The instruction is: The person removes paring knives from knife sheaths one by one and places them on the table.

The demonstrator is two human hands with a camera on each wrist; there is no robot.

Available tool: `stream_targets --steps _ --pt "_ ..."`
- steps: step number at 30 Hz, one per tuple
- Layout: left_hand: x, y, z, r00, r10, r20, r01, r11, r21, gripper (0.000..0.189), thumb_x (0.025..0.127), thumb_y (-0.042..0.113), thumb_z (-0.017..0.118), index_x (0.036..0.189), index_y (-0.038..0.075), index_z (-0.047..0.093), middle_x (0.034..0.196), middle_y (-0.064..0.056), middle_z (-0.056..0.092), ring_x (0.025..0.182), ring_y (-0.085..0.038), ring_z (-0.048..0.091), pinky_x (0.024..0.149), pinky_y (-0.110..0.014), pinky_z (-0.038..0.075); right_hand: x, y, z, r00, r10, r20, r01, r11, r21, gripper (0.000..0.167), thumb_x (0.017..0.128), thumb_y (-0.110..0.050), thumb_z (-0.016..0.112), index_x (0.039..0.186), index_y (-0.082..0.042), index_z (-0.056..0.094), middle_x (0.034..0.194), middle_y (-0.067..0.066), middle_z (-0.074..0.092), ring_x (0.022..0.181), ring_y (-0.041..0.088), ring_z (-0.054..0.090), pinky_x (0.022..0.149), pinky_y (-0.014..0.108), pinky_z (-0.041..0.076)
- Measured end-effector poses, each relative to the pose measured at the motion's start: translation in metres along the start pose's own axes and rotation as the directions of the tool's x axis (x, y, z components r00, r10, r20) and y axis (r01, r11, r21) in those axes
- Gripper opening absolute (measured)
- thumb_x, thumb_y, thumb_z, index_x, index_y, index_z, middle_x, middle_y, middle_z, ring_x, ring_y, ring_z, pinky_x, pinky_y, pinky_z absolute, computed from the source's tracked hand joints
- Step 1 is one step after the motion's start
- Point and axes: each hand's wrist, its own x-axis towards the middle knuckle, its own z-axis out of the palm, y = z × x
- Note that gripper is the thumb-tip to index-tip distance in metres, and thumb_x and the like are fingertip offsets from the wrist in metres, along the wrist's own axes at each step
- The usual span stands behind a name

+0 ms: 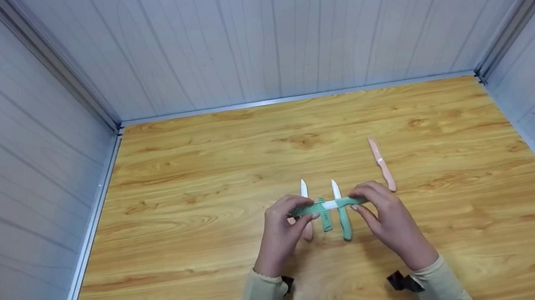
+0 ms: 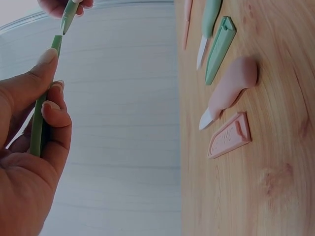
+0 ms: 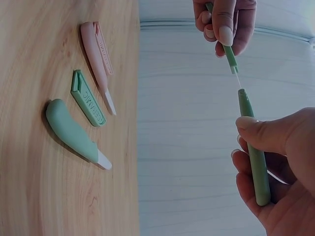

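Head view: the green knife (image 1: 353,200) is at the lower centre of the frame, raised crosswise above the bench (image 1: 188,182) between your hands. Your left hand (image 1: 286,226) pinches its sheath (image 1: 315,208) between thumb and fingers; your right hand (image 1: 386,214) grips the handle (image 3: 257,164) with thumb and curled fingers. A short length of white blade (image 1: 329,205) is exposed between sheath and handle.

Handling: expect a light, rigid tool. The loose green sheath (image 3: 88,101), at the left of the right wrist view, is marked CERAMIC, so treat the blade as probably ceramic: hard, sharp and liable to chip or snap if twisted. Grasp the handle at its thick part and the sheath by its flat sides, fingertips clear of the sheath mouth. Hold both parts in line. The surfaces look smooth and may slip in damp fingers.

Surroundings: at the lower centre of the head view, a second green knife (image 1: 345,225) and a bare pink knife (image 3: 96,54) lie with white blades pointing up the frame. A covered pink knife (image 1: 387,175) lies farther right.
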Motion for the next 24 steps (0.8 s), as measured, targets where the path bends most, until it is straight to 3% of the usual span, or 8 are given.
stream_targets --steps 11,24 --pt "0.0003 -0.0002 -0.0027 1.000 0.007 -0.004 -0.007 0.999 0.041 0.020 0.082 0.015 0.075 0.100 0.009 0.070 0.097 0.003 0.066 0.084 -0.010 0.063 0.070 -0.025 0.053 0.0008 0.0014 0.0001 1.000 0.008 0.000 -0.008 1.000 -0.017 0.029 0.078 0.006 0.075 0.103 -0.006 0.066 0.104 -0.003 0.061 0.098 0.010 0.057 0.084 0.030 0.050" --pt "0.0004 -0.0002 -0.0068 1.000 -0.016 0.005 0.016 0.998 0.056 0.019 0.083 0.015 0.074 0.100 0.006 0.070 0.097 0.003 0.066 0.082 -0.009 0.062 0.068 -0.025 0.053 0.0009 0.0037 -0.0018 1.000 0.009 0.006 -0.009 1.000 -0.008 0.029 0.077 0.008 0.074 0.103 -0.003 0.066 0.104 -0.002 0.061 0.096 0.011 0.058 0.082 0.029 0.050"
